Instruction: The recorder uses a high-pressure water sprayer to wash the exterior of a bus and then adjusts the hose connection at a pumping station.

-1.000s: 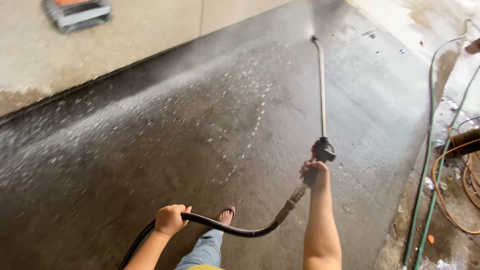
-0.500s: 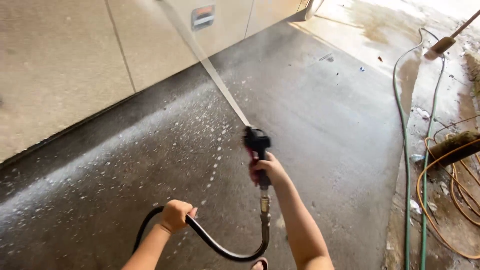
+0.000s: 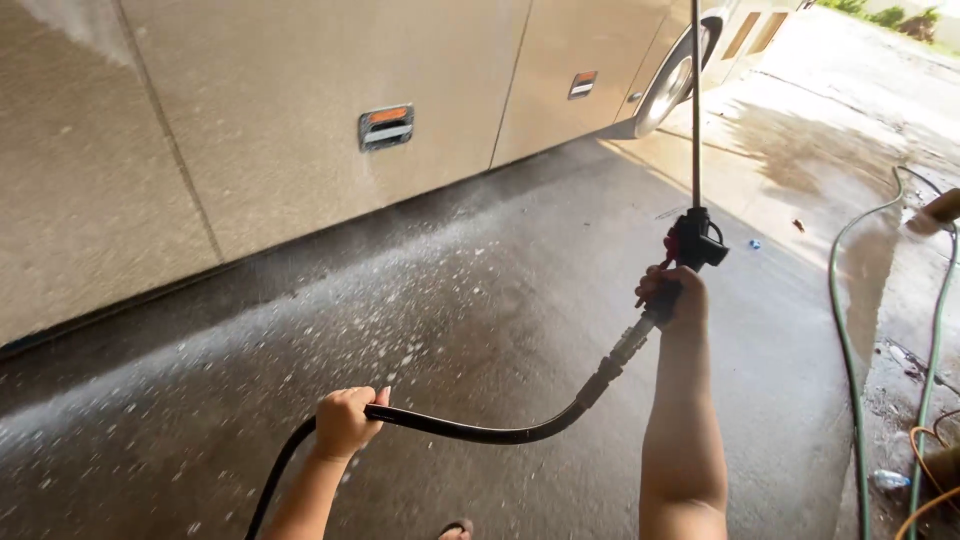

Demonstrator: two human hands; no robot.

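My right hand (image 3: 676,294) grips the black trigger handle of a pressure washer gun (image 3: 692,243). Its thin metal lance (image 3: 695,100) points straight up and leaves the top of the view. My left hand (image 3: 346,420) is closed around the black hose (image 3: 500,432), which curves from the gun down past my left side. In front of me stands the beige side of a large vehicle (image 3: 250,130) with two small orange side lights (image 3: 386,126) and a wheel (image 3: 668,85). The concrete floor (image 3: 480,310) below it is wet and speckled with foam.
Green hoses (image 3: 846,330) and an orange cable (image 3: 925,470) lie along the right edge of the floor. A small plastic bottle (image 3: 890,480) lies near them. My sandalled foot (image 3: 455,528) shows at the bottom edge. Sunlit wet pavement spreads at the upper right.
The lance has swung up from pointing at the vehicle's lower panel to standing vertical. My right hand has risen and moved right, and the view has tilted up along the vehicle's side.
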